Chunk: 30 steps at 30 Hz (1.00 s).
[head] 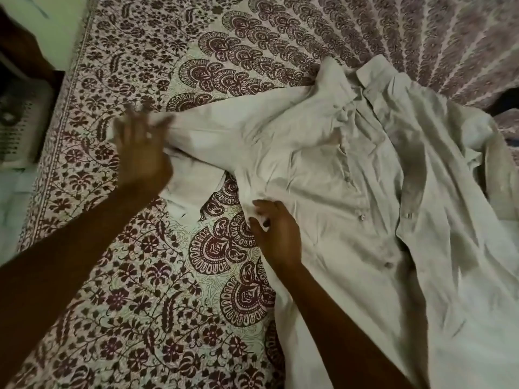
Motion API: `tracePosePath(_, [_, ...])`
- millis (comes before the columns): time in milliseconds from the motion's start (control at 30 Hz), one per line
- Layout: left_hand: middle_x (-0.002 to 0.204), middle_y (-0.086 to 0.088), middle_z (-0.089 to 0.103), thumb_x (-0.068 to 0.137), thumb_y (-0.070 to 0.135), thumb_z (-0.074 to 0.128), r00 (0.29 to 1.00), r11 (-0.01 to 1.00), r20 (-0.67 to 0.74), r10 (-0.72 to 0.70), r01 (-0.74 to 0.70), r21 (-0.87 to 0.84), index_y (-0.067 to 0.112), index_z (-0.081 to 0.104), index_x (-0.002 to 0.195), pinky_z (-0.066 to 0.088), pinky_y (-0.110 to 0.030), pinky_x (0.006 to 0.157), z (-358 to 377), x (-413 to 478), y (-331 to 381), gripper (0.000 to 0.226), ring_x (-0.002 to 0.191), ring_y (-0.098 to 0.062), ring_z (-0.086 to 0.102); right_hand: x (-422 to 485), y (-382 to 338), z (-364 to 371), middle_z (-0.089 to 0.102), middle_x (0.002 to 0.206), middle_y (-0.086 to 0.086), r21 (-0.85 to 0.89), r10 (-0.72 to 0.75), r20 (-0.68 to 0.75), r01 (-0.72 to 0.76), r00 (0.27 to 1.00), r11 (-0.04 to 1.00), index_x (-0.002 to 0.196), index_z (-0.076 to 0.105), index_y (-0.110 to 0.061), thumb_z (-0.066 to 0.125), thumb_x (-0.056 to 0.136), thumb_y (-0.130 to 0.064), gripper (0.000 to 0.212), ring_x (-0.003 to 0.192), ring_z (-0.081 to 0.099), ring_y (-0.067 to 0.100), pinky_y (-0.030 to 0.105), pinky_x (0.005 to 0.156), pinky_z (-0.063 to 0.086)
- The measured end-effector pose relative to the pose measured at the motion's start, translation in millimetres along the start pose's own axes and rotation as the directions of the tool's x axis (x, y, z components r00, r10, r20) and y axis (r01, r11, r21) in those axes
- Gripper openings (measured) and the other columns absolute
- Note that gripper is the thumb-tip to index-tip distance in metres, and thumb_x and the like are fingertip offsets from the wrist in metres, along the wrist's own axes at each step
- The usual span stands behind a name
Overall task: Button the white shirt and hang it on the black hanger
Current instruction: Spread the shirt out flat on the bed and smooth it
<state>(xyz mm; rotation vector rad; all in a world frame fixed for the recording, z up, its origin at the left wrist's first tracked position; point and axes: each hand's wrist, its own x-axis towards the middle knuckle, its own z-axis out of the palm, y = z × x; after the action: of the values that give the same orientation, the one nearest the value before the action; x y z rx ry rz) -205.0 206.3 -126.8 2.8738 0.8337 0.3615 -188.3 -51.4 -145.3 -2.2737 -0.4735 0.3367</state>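
Two hands work on the white shirt (323, 164), which lies front-up on the bed (140, 304). Its collar (376, 71) points toward the far edge and one sleeve (207, 136) is thrown out toward the bed's left edge. The black hanger is not in view.

The left hand (141, 153) is blurred. Its grip looks spread, with the fingers splayed flat over the end of that sleeve rather than closed on it. The right hand (276, 234) has its grip pinched on a fold of cloth at the shirt's side, just below the sleeve's root.

The shirt looks light, thin and quite limp. It creases wherever it is touched and will not hold a shape, so it will likely drag and bunch if pulled from one spot. The front is open, and the small buttons (361, 218) sit on one edge, apart from the other edge.

For buttoning, the best hold is probably a fingertip pinch on each front edge right beside a button. For hanging, the stiffer collar and the shoulder seams should give the firmest hold.
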Motion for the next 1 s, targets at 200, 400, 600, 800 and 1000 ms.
tracePosePath(200, [0.101,-0.007,0.063,0.089,0.025,0.058,0.859,0.788,0.509,0.06,0.272,-0.552,0.008,0.05,0.117,0.053,-0.042,0.077,31.6,-82.6,91.8,0.033,0.084,-0.027,0.063,-74.7,31.9,3.3,0.062,0.091,-0.003,-0.372,0.011,-0.049,-0.028,0.999,0.928,0.107,0.06,-0.025,0.057,0.081,-0.044,0.033,0.075,0.061,0.016,0.026,0.054,0.048])
tracePosePath(400, [0.104,-0.017,0.067,0.089,0.024,0.059,0.753,0.494,0.637,-0.163,0.621,-0.608,0.002,0.064,0.105,0.051,-0.038,0.085,49.3,-79.6,127.8,0.027,0.094,-0.03,0.064,-121.7,47.3,0.7,0.064,0.097,-0.003,-0.304,0.059,-0.04,-0.069,0.997,0.95,0.117,0.053,-0.025,0.055,0.074,-0.026,0.043,0.07,0.065,0.014,0.019,0.048,0.048])
tracePosePath(600, [0.09,-0.023,0.064,0.093,0.022,0.054,0.786,0.482,0.514,-0.345,0.618,-0.621,-0.003,0.063,0.098,0.045,-0.033,0.069,46.4,-110.4,130.0,0.027,0.086,-0.034,0.062,-121.9,57.0,-8.9,0.045,0.136,0.002,-0.115,0.017,0.334,0.022,0.942,0.993,0.143,0.034,-0.027,0.037,0.092,-0.035,0.052,0.11,0.058,0.021,0.031,0.089,0.051])
tracePosePath(800, [0.11,-0.006,0.063,0.083,0.021,0.067,0.686,0.399,0.712,-0.151,0.701,-0.591,0.011,0.059,0.118,0.049,-0.029,0.079,27.0,-177.8,145.0,0.038,0.1,-0.023,0.062,-166.9,70.0,-39.4,0.062,0.099,-0.009,-0.127,-0.087,0.189,0.112,0.978,0.986,0.123,0.049,-0.033,0.051,0.085,-0.048,0.04,0.085,0.063,0.009,0.025,0.065,0.054])
tracePosePath(1000, [0.118,-0.01,0.062,0.081,0.017,0.07,0.659,0.36,0.717,-0.226,0.741,-0.567,0.008,0.052,0.129,0.05,-0.034,0.086,16.2,-246.7,160.9,0.052,0.104,-0.027,0.061,-271.6,117.7,-63.0,0.063,0.096,-0.004,-0.384,-0.195,0.286,0.299,0.938,0.874,0.118,0.058,-0.03,0.049,0.075,-0.065,0.056,0.084,0.056,0.015,0.027,0.071,0.043])
